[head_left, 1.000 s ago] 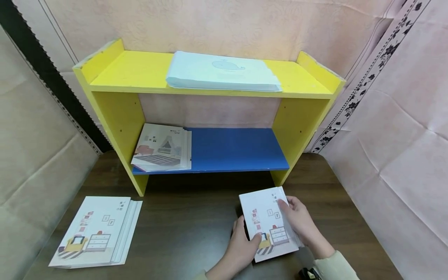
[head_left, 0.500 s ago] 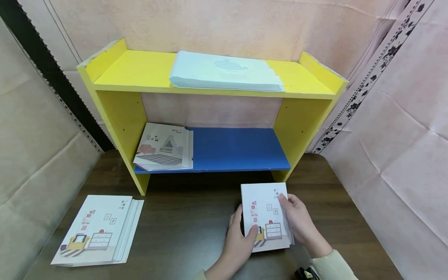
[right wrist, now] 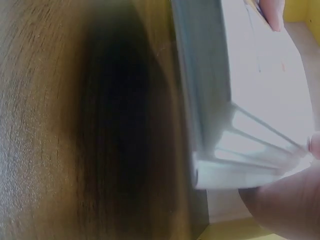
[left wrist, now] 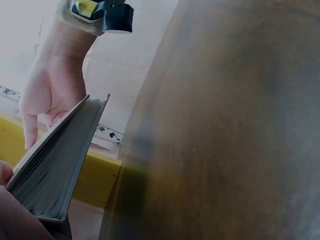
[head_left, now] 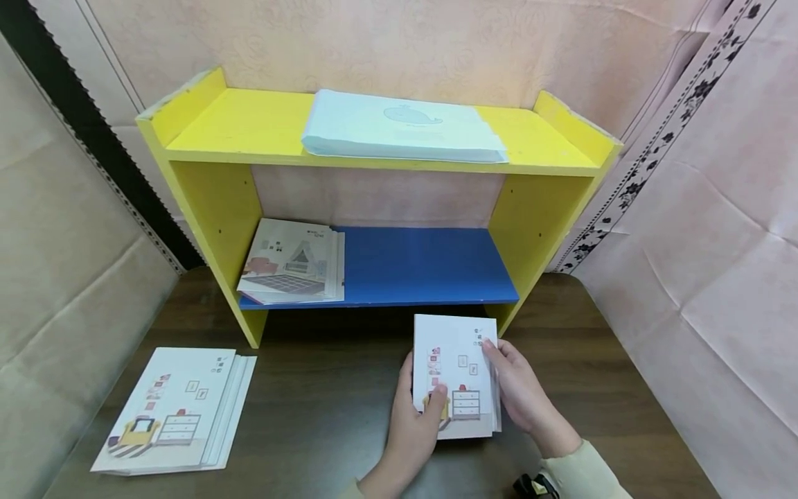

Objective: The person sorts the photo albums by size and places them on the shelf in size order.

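Observation:
Both hands hold a small stack of white notebooks point(head_left: 461, 353) in front of the shelf unit, raised over the table. The top cover carries a printed yellow armchair and a chest of drawers. My left hand point(head_left: 408, 426) grips the lower left side, thumb on the cover. On the right edge, my right hand point(head_left: 526, 395) pinches the stack near its upper corner, thumb on top. Seen edge-on in the left wrist view, the notebooks point(left wrist: 65, 160) fan slightly apart. Their spread corners also show in the right wrist view, beside the right fingers point(right wrist: 295, 200).
A yellow shelf unit point(head_left: 218, 229) stands at the back. Its blue lower shelf point(head_left: 424, 263) bears a stack of notebooks point(head_left: 289, 267) at the left end; pale blue whale-printed paper point(head_left: 399, 128) lies on top. Another fanned notebook stack point(head_left: 168, 416) lies on the table's left side.
Both hands have moved the notebook stack leftward and slightly toward the shelf, turning it from tilted to nearly straight. The other notebook stacks have stayed put.

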`<state>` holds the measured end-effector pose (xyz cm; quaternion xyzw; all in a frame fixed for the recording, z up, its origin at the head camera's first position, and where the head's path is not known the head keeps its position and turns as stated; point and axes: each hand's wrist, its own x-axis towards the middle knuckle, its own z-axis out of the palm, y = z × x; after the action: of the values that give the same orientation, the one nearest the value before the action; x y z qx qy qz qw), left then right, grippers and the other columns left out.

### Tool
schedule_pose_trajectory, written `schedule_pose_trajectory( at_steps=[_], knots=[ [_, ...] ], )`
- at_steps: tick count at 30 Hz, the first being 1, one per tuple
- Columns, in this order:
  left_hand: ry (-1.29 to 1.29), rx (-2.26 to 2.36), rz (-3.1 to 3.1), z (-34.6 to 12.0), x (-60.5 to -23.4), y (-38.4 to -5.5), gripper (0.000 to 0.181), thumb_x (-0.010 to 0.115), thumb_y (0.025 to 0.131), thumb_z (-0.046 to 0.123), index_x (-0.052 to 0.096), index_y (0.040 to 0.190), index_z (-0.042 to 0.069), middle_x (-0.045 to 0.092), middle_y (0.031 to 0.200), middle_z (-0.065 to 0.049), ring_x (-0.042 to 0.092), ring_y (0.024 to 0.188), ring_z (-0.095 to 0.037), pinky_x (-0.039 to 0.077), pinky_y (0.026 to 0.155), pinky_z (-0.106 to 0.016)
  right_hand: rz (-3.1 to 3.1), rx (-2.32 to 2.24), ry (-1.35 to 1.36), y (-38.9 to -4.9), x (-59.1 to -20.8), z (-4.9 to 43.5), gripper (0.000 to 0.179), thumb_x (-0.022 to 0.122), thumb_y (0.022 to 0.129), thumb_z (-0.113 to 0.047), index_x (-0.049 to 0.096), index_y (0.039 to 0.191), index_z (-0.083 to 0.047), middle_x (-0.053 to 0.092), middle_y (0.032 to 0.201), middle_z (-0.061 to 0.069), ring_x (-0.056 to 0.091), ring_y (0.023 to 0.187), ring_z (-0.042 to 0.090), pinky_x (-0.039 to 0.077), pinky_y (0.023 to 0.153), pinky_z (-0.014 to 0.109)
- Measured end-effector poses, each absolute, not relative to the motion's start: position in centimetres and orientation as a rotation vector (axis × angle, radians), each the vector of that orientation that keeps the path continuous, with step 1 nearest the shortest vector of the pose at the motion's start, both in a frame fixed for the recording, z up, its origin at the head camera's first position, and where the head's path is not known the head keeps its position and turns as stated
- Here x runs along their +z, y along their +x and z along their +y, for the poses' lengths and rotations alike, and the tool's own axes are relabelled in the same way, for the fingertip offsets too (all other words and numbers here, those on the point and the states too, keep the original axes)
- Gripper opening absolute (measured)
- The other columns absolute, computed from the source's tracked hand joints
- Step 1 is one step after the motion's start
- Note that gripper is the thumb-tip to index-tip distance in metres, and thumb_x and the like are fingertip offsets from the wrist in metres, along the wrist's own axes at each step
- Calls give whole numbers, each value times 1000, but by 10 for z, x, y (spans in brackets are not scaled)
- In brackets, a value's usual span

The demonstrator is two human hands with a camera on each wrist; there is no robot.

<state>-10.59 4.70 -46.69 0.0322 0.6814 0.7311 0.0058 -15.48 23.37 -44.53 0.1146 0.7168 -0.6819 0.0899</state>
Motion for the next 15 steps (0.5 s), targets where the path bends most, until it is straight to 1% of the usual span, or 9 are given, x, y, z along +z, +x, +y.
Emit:
schedule_pose_trajectory(
  at_steps=[3,7,9,13,15],
  knots=[
    [84,2319,2126,42,-461,-107,70,59,96,11,19,153,20,52,124,-4,60,99,-17,54,79,-27,2101,-2024,301,-154,-445,231,58,50,96,-54,45,132,-9,57,119,14,54,107,25,46,88,36],
    [69,2348,2159,36,-467,-115,69,61,96,16,22,152,28,55,120,1,61,96,-15,54,77,-28,2090,-1980,237,-152,-447,228,60,52,94,-55,45,132,-9,61,116,15,59,103,27,50,84,38],
    [73,2371,2179,32,-469,-120,69,62,95,18,23,151,30,56,119,1,61,95,-15,55,76,-29,2086,-1952,202,-151,-448,226,61,52,94,-55,44,133,-9,62,115,15,61,101,28,52,82,40],
    [69,2416,2191,23,-465,-127,70,63,95,17,24,151,28,57,119,-2,62,94,-17,55,75,-31,2097,-1888,124,-149,-450,222,63,52,95,-54,42,135,-7,63,115,14,63,100,28,52,83,40],
    [50,2422,2194,18,-457,-129,69,62,95,14,24,151,26,56,120,-4,62,94,-18,56,74,-31,2111,-1853,81,-148,-452,220,61,52,96,-51,42,135,-5,64,115,14,64,100,28,52,83,40]
  ],
)
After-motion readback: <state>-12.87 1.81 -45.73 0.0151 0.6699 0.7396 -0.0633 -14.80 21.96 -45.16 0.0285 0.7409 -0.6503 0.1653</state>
